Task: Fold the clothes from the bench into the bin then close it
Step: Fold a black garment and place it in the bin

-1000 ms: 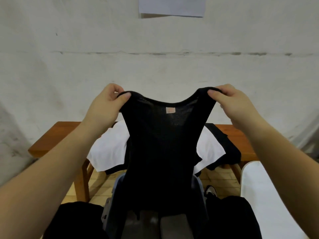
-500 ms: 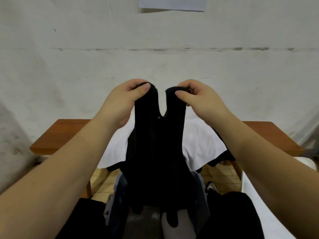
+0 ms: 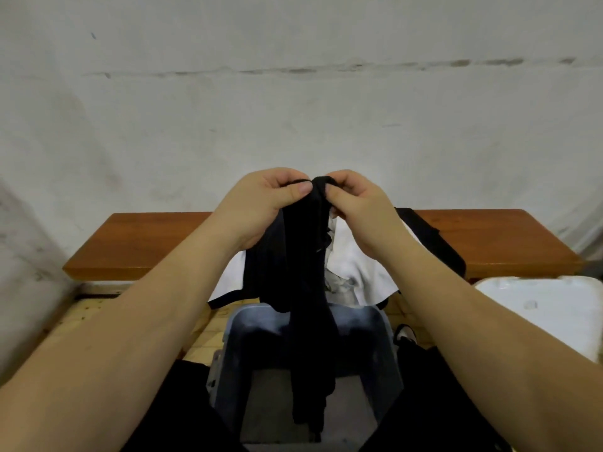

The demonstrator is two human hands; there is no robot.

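Note:
A black tank top (image 3: 303, 288) hangs folded lengthwise above the open blue-grey bin (image 3: 365, 324). My left hand (image 3: 261, 207) pinches its top straps from the left. My right hand (image 3: 359, 207) pinches the same straps from the right, and the two hands touch at the top. The garment's lower end dangles inside the bin. Behind my hands, a white garment (image 3: 355, 272) and a black garment (image 3: 434, 246) lie on the wooden bench (image 3: 140, 243).
The bin's white lid (image 3: 538, 308) lies at the right, in front of the bench. A pale wall (image 3: 293, 109) rises right behind the bench. My legs in black trousers (image 3: 434, 402) flank the bin, on a tiled floor (image 3: 199, 334).
My hands have come together, bringing the two shoulder straps against each other. The top, spread wide a second ago, now hangs as a narrow folded strip.

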